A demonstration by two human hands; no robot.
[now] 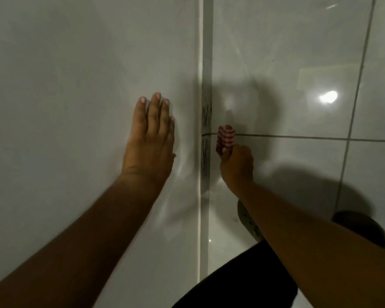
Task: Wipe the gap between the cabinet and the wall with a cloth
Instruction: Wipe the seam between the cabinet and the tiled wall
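Observation:
A glossy white cabinet (pixel 87 85) fills the left half of the view. A narrow dark gap (pixel 206 121) runs top to bottom between its edge and the white tiled wall (pixel 287 63). My left hand (pixel 151 141) lies flat on the cabinet face, fingers spread upward. My right hand (pixel 237 165) grips a folded red-and-white striped cloth (pixel 226 138), whose tip rests against the wall just right of the gap, at a horizontal grout line.
Glossy white floor tiles (pixel 222 218) show low between cabinet and wall. A dark perforated shoe (pixel 247 218) and my dark-clothed leg (pixel 242 281) are under my right forearm. A dark round object (pixel 360 227) sits at lower right.

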